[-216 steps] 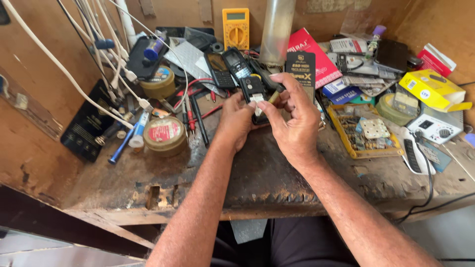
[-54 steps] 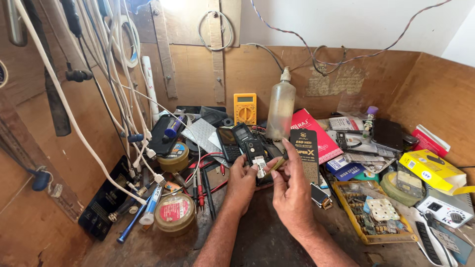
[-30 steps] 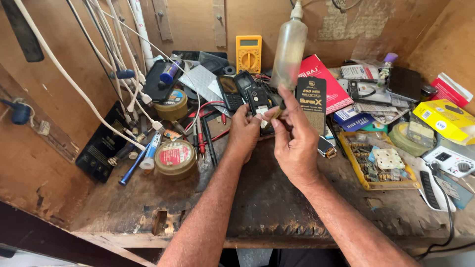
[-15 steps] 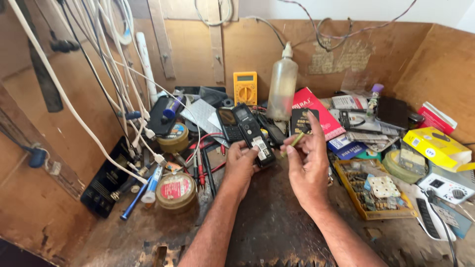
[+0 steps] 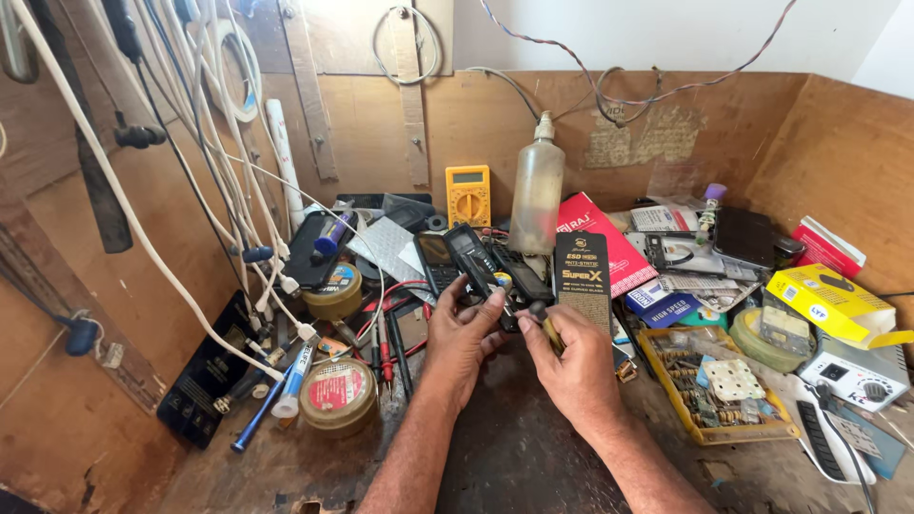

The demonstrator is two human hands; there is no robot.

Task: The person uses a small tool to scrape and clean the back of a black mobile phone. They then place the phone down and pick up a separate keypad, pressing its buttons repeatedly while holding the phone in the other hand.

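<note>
Phone: a small dark handset (image 5: pixel 509 290), held just above the middle of the workbench (image 5: pixel 514 457), in front of the black card packet (image 5: pixel 582 281).
Left hand: left hand (image 5: pixel 464 328) curls around the phone's near end, fingers closed on it from the left.
Right hand: right hand (image 5: pixel 571 357) pinches a thin screwdriver (image 5: pixel 545 322) with a yellowish handle, its tip touching the phone.
Behind: yellow meter (image 5: pixel 468 195) and cloudy plastic bottle (image 5: pixel 537 190) stand against the back wall.
Left side: two round tins (image 5: pixel 335 392) lie near the white cables (image 5: pixel 238 190).
Right side: yellow parts tray (image 5: pixel 728 390) sits just beside the right forearm.
Change: against half a second ago, both hands keep the same grip; the view has tilted slightly upward, showing more wall.
</note>
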